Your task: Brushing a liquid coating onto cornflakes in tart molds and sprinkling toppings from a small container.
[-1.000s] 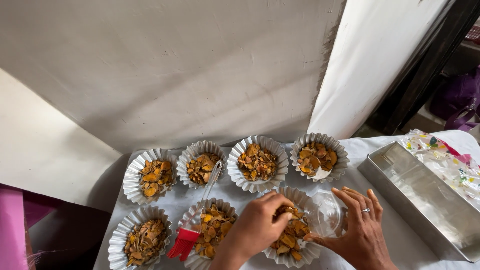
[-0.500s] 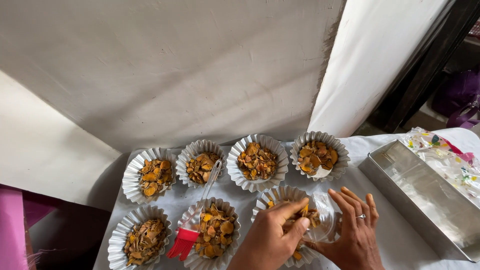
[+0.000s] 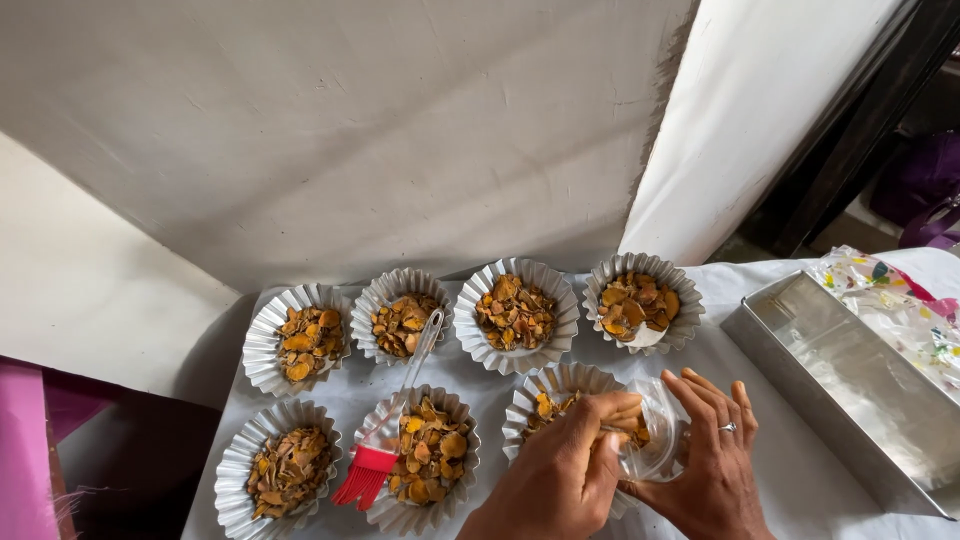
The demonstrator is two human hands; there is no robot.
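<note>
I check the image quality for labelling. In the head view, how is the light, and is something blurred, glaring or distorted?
Head view: soft even daylight, faint shadows beside the moulds; mild glare on the metal tin; left hand and right hand a little soft over the clear bag; the wall edge leans, as from a wide lens.

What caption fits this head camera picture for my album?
Two hands, left hand and right hand, hold a clear plastic cup over a fluted metal mould of orange-brown dried slices.
</note>
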